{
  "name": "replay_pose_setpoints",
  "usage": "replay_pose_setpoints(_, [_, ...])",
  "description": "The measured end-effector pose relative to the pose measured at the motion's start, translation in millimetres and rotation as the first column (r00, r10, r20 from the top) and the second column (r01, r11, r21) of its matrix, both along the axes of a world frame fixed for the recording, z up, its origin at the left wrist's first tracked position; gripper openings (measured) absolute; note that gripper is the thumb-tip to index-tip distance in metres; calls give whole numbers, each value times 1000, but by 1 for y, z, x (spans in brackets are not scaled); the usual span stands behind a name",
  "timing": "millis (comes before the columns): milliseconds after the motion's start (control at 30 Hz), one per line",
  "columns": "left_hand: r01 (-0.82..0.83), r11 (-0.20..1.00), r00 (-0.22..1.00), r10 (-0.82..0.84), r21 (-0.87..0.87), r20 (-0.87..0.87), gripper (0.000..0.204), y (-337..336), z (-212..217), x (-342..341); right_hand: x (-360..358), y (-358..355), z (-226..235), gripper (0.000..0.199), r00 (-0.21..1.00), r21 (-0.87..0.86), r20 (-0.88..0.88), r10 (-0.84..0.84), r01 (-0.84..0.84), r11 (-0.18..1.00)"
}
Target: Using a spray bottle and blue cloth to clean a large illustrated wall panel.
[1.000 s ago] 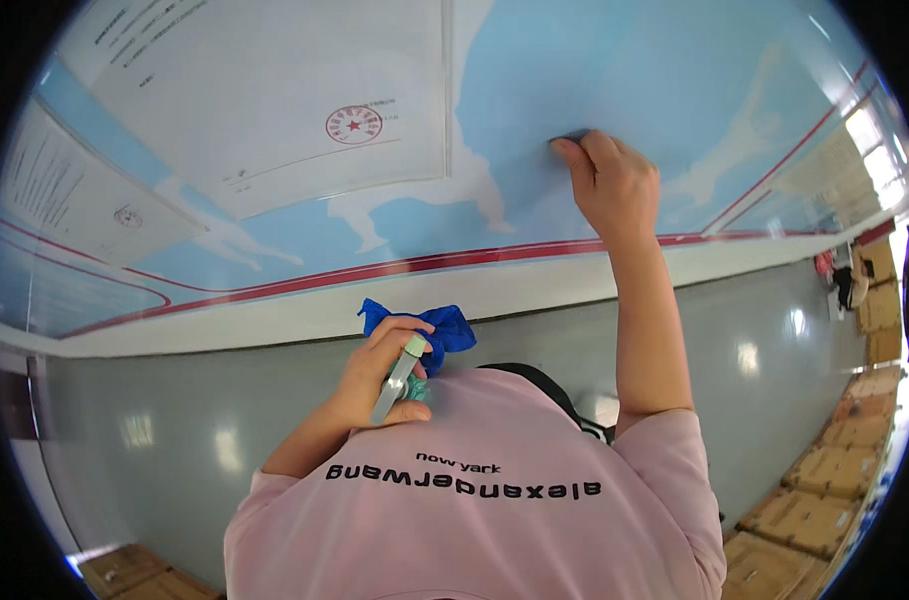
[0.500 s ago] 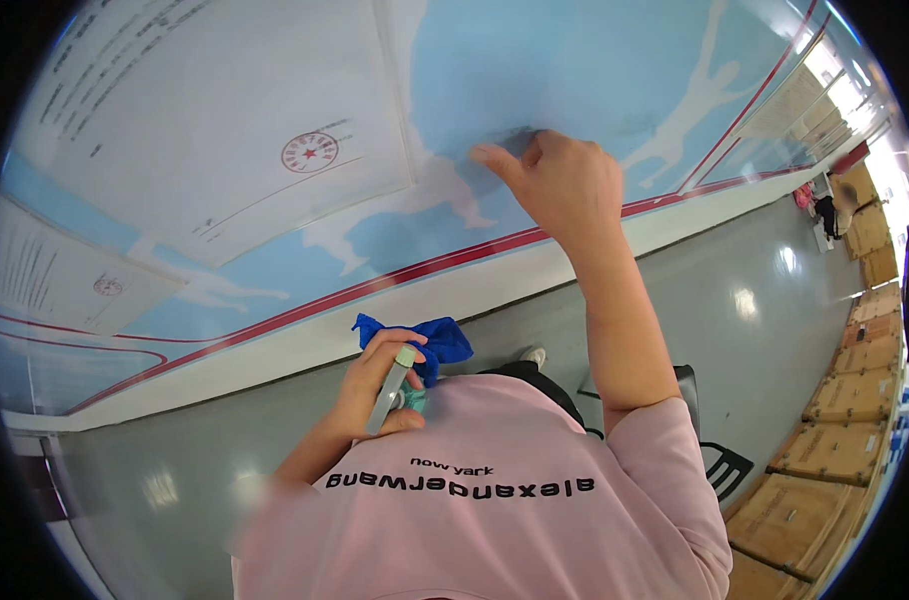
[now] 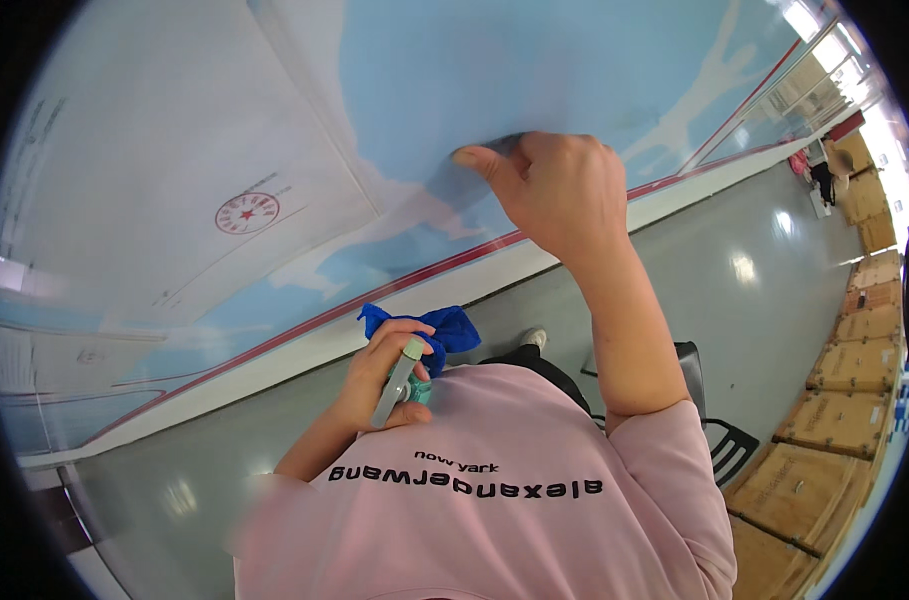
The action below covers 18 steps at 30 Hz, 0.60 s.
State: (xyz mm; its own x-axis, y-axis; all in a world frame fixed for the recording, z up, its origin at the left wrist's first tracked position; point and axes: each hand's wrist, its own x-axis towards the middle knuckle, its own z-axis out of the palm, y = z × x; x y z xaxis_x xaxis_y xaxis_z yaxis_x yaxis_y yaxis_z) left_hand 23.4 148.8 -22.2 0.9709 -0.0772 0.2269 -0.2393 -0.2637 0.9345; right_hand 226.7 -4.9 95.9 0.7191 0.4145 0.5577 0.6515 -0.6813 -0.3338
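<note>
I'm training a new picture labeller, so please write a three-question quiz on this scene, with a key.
1. What colour is the cloth beside the spray bottle at the left hand? A red; B blue; C yellow.
2. True or false: the right hand is higher in the picture than the left hand.
3. Fill in: tan boxes line the ____ side of the picture.

Key: 1 B; 2 true; 3 right.

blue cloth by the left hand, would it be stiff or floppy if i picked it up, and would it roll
Probably floppy: the blue cloth bunches in soft folds, with loose corners sticking out past the left hand. It is likely light for its size, since it looks like thin fabric. Rolling seems unlikely, given its crumpled, uneven shape.
</note>
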Motion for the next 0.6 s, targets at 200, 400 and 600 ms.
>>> replay_pose_setpoints(200, [19, 998, 999, -22, -63, -50, 70, 8, 2, -2, 0, 4, 10, 52, 990, -16, -137, 42, -45, 999])
replay_pose_setpoints(400, [11, 998, 999, -14, -60, -51, 71, 8, -2, -5, 19, 3, -9, 45, 970, 122, -181, 162, -141, 982])
replay_pose_setpoints(600, [-15, 998, 996, 10, -55, -93, 71, 4, -2, -9, 33, -6, -17, 41, 888, 302, -360, 285, -178, 937])
